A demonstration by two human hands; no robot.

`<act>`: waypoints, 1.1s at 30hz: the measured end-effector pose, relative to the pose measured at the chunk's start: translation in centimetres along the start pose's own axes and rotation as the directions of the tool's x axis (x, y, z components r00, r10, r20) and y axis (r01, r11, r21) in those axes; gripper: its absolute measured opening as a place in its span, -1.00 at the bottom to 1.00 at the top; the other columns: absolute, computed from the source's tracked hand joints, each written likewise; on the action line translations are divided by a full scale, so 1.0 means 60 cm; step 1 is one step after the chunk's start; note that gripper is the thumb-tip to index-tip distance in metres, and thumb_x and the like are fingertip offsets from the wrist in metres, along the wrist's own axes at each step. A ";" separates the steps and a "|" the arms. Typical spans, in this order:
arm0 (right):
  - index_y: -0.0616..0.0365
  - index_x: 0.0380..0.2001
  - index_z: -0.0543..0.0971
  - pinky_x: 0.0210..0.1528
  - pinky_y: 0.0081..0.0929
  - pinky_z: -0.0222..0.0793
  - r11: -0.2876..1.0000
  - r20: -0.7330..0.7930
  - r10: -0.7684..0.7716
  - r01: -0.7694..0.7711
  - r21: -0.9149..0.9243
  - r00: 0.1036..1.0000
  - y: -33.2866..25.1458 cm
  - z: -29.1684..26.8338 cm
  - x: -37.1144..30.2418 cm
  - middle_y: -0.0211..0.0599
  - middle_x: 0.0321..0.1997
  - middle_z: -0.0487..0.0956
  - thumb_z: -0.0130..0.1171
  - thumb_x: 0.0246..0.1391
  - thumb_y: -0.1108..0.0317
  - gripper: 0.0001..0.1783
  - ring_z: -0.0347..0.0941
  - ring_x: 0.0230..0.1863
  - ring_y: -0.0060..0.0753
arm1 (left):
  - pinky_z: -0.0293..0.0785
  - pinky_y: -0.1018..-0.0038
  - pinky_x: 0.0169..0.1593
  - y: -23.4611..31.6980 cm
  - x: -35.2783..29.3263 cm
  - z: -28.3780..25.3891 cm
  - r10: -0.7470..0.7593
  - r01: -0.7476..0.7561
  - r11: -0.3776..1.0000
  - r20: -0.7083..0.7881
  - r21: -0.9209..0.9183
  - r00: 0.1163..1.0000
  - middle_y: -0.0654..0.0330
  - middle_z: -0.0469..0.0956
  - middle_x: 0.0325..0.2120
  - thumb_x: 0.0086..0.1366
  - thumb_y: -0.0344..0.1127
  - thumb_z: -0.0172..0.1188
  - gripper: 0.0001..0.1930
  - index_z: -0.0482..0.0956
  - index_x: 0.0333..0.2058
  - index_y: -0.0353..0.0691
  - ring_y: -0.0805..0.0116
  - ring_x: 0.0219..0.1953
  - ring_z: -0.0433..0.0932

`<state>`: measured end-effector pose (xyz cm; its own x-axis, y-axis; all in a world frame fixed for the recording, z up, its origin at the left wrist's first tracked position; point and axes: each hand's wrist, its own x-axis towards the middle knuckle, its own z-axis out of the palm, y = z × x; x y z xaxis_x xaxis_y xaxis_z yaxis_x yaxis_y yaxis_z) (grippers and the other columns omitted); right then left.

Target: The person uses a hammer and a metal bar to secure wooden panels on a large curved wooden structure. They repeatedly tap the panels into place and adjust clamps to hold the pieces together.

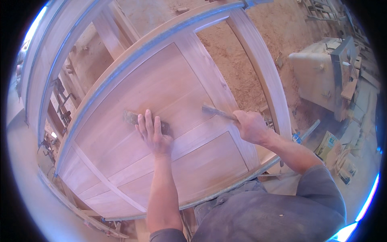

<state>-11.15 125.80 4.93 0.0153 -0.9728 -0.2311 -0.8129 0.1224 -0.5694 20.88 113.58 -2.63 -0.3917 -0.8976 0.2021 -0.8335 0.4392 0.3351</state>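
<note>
You are leaning over a broad panelled wooden door (141,76), its near edge passing just in front of your body. Past its far edge, a second wooden frame (40,68) is lying. A dusty floor (238,76) is showing through the opening near the door's right edge, and a pale box (314,76) is sitting beyond that edge. Your right hand (250,126) is curling closed around what looks like a flat brush (217,111), partly covering the opening. Your left hand (152,131) is resting between the door's far and near edges, its fingers stretching across what seems a sanding block (131,117); whether the thumb is gripping it, you cannot tell. The block is lying directly under those fingers, its long axis running left to right. The brush is pointing toward it from the right, a stretch of panel separating them.
</note>
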 end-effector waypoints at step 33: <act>0.28 -0.07 0.50 -0.22 -0.13 0.42 0.715 0.082 0.568 -0.540 0.444 0.819 -0.047 -0.129 -0.029 0.12 -0.41 0.60 0.24 0.20 0.33 -0.69 0.58 -0.33 0.08 | 0.67 0.35 0.12 0.039 0.431 -0.069 -0.050 0.232 0.487 0.239 -0.842 0.970 0.02 0.69 -0.05 0.48 -0.50 0.11 -0.79 0.62 -0.02 -0.46 0.30 -0.02 0.68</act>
<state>-13.39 125.64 13.08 -0.4016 -0.7111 -0.5771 -0.3309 0.7003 -0.6325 10.43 91.55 7.17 -0.4308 -0.9016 -0.0404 -0.1692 0.0368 0.9849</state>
